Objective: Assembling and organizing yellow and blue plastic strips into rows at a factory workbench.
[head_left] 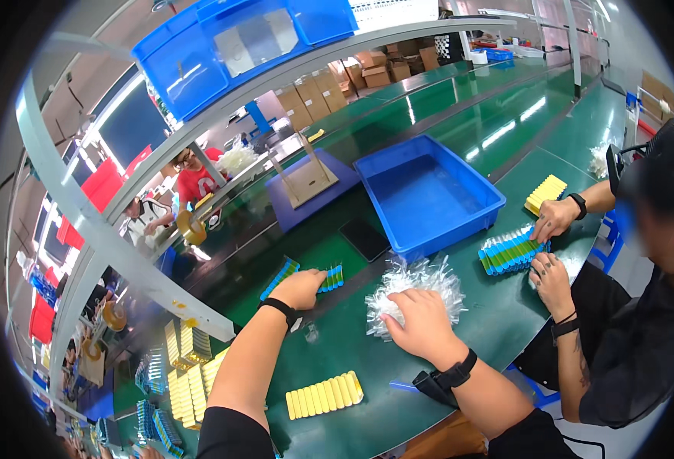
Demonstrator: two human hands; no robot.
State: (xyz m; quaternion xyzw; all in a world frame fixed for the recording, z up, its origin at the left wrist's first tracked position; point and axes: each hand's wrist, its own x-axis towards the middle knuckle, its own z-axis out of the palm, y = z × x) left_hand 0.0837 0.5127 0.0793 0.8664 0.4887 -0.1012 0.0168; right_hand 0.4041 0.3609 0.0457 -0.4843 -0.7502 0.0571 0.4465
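Observation:
My left hand (300, 289) closes over the middle of a row of slim blue-and-green cylinders (332, 278) on the green table; its fingertips are partly hidden. The row sticks out on both sides of the hand. My right hand (422, 321) rests on a loose pile of short clear plastic tubes (451, 287), thumb spread apart from the fingers, with the other fingertips partly sunk in the pile. Between my forearms, nearer to me, lies a row of yellow cylinders (324, 395). A small clear scrap (311, 332) sits beside my left wrist.
A blue tray (428, 203) and a black phone (364, 239) lie beyond my hands. At right, a co-worker's hands (554, 219) hold a blue-and-green cylinder block (509, 251) near yellow cylinders (545, 194). Stacked yellow blocks (191, 394) stand left, beside a metal frame post (149, 264).

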